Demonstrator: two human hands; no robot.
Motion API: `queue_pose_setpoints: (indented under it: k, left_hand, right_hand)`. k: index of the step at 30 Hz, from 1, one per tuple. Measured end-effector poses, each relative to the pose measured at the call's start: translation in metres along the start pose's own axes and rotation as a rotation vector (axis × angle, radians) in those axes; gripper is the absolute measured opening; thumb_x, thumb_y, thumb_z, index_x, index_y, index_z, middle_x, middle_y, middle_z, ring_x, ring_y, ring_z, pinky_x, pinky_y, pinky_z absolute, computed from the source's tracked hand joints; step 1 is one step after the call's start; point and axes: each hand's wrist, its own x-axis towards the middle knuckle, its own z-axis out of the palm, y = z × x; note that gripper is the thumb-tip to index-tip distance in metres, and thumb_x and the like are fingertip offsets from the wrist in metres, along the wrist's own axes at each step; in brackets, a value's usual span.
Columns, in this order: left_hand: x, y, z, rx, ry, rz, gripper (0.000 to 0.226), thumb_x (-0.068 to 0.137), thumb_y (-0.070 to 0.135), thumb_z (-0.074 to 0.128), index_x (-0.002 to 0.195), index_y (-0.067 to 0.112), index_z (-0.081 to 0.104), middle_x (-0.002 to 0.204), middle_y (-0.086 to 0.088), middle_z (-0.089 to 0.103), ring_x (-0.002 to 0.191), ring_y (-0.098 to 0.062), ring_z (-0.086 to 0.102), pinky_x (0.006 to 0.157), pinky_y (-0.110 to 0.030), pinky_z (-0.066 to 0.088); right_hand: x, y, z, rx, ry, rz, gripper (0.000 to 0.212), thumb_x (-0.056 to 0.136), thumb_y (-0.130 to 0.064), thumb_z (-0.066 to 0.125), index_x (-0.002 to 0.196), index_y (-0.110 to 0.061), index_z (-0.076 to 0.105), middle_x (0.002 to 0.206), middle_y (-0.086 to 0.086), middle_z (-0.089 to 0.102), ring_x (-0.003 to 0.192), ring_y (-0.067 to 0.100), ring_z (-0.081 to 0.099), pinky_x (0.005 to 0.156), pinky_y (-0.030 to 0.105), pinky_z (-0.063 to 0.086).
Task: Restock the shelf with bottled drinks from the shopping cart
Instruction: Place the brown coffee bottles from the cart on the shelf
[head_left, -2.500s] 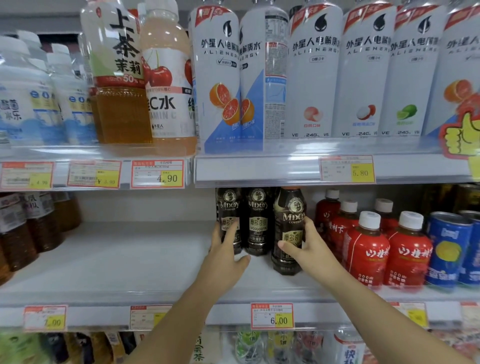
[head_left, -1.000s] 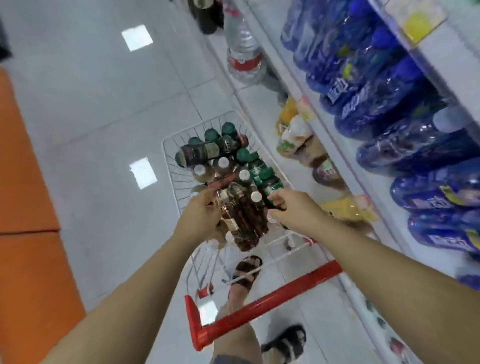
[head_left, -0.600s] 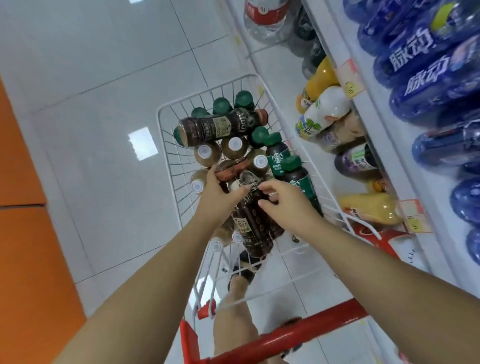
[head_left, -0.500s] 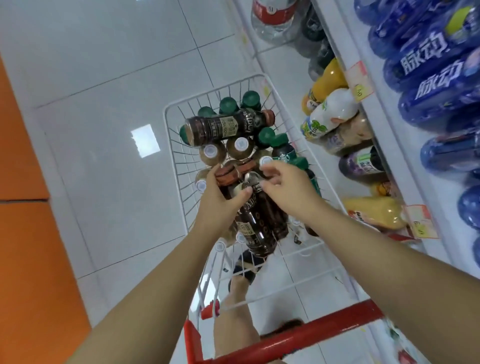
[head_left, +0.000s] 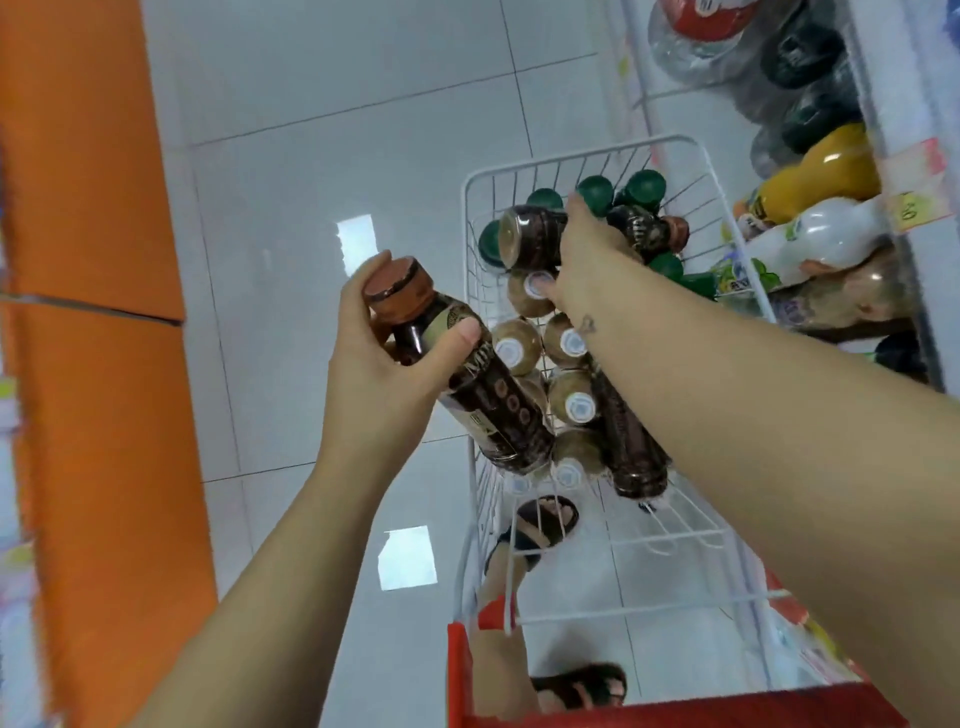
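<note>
Two hands, two dark bottles over the cart

Left fingers and thumb wrap the neck of a brown-capped bottle, which the left hand holds tilted, cap up, above the cart's near-left edge. The right hand grasps a second bottle lying across upright white- and green-capped bottles in the wire cart. A third dark bottle lies under the right forearm. The shelf runs just right of the cart, over a grey tiled floor.
</note>
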Motion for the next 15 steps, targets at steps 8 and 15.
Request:
queue_pose_setpoints:
  k: [8, 15]
  left_hand:
    - [-0.010, 0.000, -0.005, -0.041, 0.016, 0.035, 0.067, 0.076, 0.033, 0.075, 0.130, 0.042, 0.036, 0.108, 0.024, 0.053, 0.094, 0.009, 0.059, 0.071, -0.005, 0.047]
    - [-0.056, 0.042, 0.007, -0.019, -0.086, 0.089, 0.073, 0.069, 0.043, 0.077, 0.129, 0.049, 0.037, 0.113, 0.020, 0.057, 0.100, 0.001, 0.061, 0.087, -0.023, 0.052]
  right_hand:
    - [-0.003, 0.014, -0.008, 0.281, -0.063, 0.019, 0.060, 0.076, -0.026, 0.075, 0.127, -0.014, 0.046, 0.119, 0.010, 0.060, 0.099, 0.031, 0.063, 0.080, 0.049, 0.055]
    - [-0.073, 0.031, -0.100, 0.218, -0.288, -0.112, 0.046, 0.077, -0.017, 0.073, 0.119, -0.013, 0.056, 0.106, 0.010, 0.069, 0.083, 0.024, 0.071, 0.066, 0.038, 0.058]
